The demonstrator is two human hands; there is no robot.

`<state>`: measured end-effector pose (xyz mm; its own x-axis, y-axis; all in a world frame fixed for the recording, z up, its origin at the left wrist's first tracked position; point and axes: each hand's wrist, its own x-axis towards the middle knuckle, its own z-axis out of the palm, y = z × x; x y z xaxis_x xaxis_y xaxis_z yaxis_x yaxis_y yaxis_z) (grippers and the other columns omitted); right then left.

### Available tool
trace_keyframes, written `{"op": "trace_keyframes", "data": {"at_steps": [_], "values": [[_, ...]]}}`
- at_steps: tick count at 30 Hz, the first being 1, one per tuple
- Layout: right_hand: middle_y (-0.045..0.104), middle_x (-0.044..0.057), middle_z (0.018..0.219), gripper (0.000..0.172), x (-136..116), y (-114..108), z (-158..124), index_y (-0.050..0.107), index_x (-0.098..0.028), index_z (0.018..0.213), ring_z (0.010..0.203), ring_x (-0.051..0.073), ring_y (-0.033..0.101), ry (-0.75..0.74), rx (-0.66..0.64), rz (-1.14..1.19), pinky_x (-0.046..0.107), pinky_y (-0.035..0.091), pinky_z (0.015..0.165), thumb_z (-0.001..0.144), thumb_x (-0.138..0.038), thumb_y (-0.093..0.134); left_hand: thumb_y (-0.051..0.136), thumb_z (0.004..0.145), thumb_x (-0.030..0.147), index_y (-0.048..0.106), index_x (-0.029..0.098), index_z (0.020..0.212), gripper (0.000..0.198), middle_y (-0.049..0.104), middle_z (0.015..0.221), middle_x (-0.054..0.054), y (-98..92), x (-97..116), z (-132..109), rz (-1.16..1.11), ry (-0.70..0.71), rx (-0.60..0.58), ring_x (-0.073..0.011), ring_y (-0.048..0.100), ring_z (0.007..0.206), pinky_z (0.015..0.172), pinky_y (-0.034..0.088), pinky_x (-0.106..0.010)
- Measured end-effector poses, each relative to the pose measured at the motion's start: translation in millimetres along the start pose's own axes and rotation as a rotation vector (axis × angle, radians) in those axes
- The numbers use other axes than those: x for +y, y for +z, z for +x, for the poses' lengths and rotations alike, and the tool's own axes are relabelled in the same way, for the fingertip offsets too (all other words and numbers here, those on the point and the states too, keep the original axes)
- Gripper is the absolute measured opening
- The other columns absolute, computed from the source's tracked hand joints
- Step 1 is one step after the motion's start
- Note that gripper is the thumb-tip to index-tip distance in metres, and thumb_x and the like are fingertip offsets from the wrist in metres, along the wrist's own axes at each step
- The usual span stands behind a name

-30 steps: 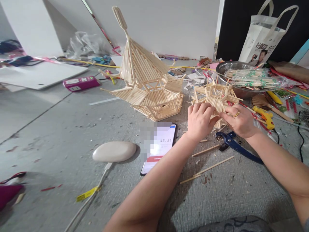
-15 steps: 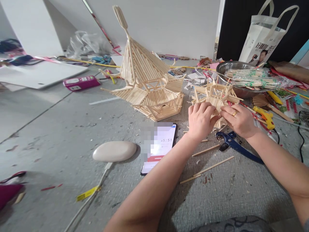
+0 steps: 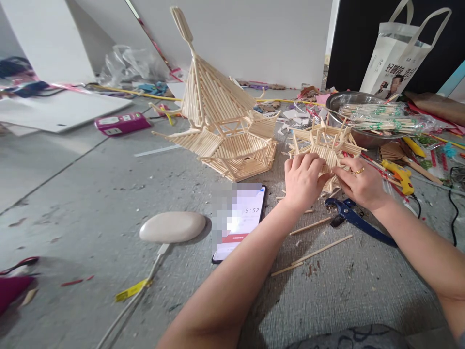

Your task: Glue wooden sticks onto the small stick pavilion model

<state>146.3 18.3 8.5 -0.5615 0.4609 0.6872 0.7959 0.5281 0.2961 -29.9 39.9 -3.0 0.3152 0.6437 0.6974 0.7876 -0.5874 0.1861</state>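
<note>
A small model built of thin wooden sticks [image 3: 329,138] stands on the floor in front of me, partly covered by my hands. My left hand [image 3: 303,180] is closed at its near left side, fingers curled over the sticks and thumb pointing right. From the right, my right hand [image 3: 363,183], with a ring on one finger, pinches at the model's near side close to the left thumb. The fingertips hide exactly which stick lies between them. Blue cutting pliers [image 3: 358,223] lie just below my right hand. Several loose sticks [image 3: 319,249] are on the floor nearer me.
A larger stick pavilion [image 3: 221,111] with a pointed roof stands left. A phone [image 3: 247,218] and a white oval device [image 3: 172,227] with a cable lie nearer. Right are a yellow glue gun [image 3: 399,177], a metal bowl [image 3: 336,101] with packaged sticks, and a bag [image 3: 395,63].
My right hand has shifted slightly, its fingers lifting and bending more at the knuckles near the left thumb. The left hand stays almost still on the model.
</note>
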Motion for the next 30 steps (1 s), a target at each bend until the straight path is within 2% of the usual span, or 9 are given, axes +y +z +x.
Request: {"op": "trace_keyframes", "data": {"at_steps": [8, 18, 25, 30], "values": [[0.062, 0.008, 0.099, 0.022, 0.1, 1.7, -1.8, 0.064, -0.022, 0.099, 0.083, 0.019, 0.057, 0.056, -0.063, 0.005, 0.033, 0.047, 0.071, 0.086, -0.026, 0.047, 0.059, 0.078, 0.04, 0.057, 0.022, 0.09, 0.022, 0.064, 0.099, -0.005, 0.9, 0.4, -0.3, 0.019, 0.009, 0.022, -0.0234, 0.052, 0.092, 0.076, 0.033, -0.037], [0.062, 0.009, 0.101, 0.021, 1.1, 2.7, -2.0, 0.063, -0.02, 0.099, 0.084, 0.02, 0.057, 0.051, -0.035, 0.036, 0.033, 0.048, 0.07, 0.085, -0.022, 0.048, 0.065, 0.073, 0.04, 0.057, 0.023, 0.091, 0.026, 0.064, 0.097, -0.005, 1.3, -2.7, -0.4, 0.004, 0.041, 0.031, -0.024, 0.052, 0.09, 0.075, 0.032, -0.038], [0.062, 0.008, 0.101, 0.022, 2.5, 3.4, -0.6, 0.064, -0.023, 0.099, 0.088, 0.021, 0.057, 0.098, -0.06, 0.1, 0.034, 0.047, 0.074, 0.086, -0.024, 0.046, 0.059, 0.078, 0.039, 0.057, 0.022, 0.09, 0.021, 0.064, 0.097, -0.005, 1.6, -2.7, -0.1, 0.016, 0.043, 0.044, -0.0238, 0.052, 0.087, 0.074, 0.031, -0.038], [0.063, 0.007, 0.1, 0.02, 2.5, 3.7, 1.6, 0.065, -0.023, 0.094, 0.085, 0.019, 0.057, 0.054, -0.016, 0.062, 0.033, 0.046, 0.074, 0.085, -0.02, 0.047, 0.061, 0.077, 0.04, 0.057, 0.023, 0.09, 0.021, 0.064, 0.097, -0.005, 0.3, -2.7, 0.3, -0.003, 0.038, 0.022, -0.0236, 0.051, 0.089, 0.075, 0.03, -0.038]]}}
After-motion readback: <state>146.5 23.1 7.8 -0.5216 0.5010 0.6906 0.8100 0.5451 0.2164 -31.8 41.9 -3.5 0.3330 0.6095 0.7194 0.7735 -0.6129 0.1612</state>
